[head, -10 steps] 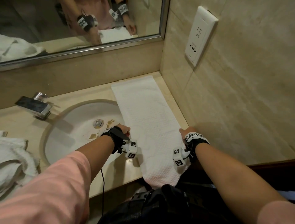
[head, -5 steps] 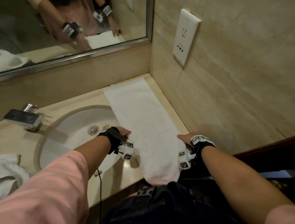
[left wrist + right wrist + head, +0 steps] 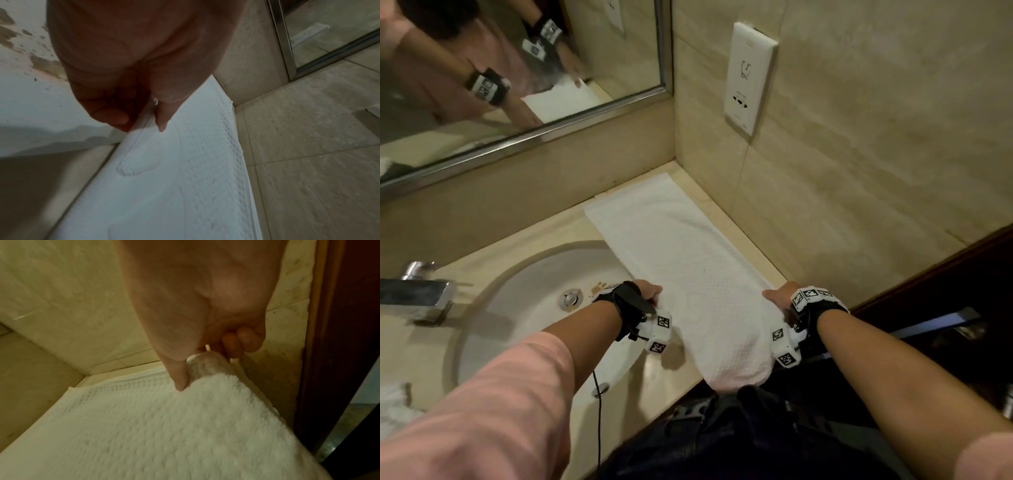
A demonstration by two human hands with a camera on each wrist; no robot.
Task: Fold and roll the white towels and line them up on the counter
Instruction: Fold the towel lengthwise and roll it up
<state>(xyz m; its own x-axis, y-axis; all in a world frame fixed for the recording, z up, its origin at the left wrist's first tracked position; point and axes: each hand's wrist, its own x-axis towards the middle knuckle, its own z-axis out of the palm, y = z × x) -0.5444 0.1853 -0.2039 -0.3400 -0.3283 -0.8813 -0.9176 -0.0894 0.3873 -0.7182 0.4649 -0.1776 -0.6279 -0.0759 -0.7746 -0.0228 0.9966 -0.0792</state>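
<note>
On the left we see the tap (image 3: 417, 291) and the sink (image 3: 517, 298), with a crumpled towel (image 3: 393, 404) at the far edge. Our left hand (image 3: 645, 291) pinches the near left edge of the folded towel (image 3: 681, 260), thumb on top; our right hand (image 3: 780, 296) pinches the right edge likewise. The towel lies along the worktop (image 3: 678, 373), its near end hanging over. We judge it soft, light and floppy, best held at both edges. The side wall (image 3: 859, 205) crowds the right.

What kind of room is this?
Most likely a bathroom, perhaps in a hotel: a round sink sunk in a stone counter, a metal tap, a wall mirror, and a white towel.
</note>
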